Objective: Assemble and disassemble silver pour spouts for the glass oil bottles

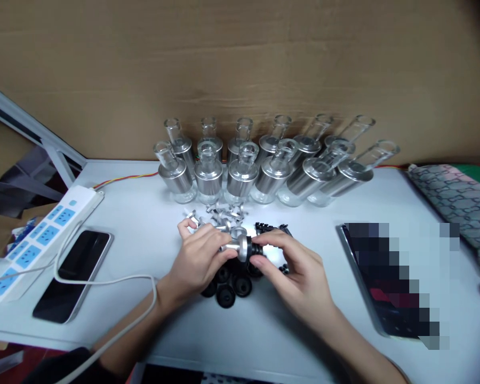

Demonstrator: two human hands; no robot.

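My left hand point(198, 256) is closed around the narrow end of a silver metal bottle stopper point(243, 249). My right hand point(302, 269) pinches the black ribbed plug point(257, 249) at the stopper's other end between thumb and fingertips. Both hands meet over the middle of the table. Just beyond them lies a loose pile of silver metal stopper tops point(226, 212). Several round black caps point(225, 296) lie beneath and in front of the hands. Black ribbed pieces point(264, 228) are partly hidden behind my right hand.
Two rows of glass bottles with steel sleeves point(242, 181) stand at the back against cardboard point(240, 64). On the left are a power strip point(44, 242) and a phone point(74, 274); a white cable point(116, 277) crosses my left forearm. Another phone point(378, 282) and a patterned cushion point(454, 205) lie right.
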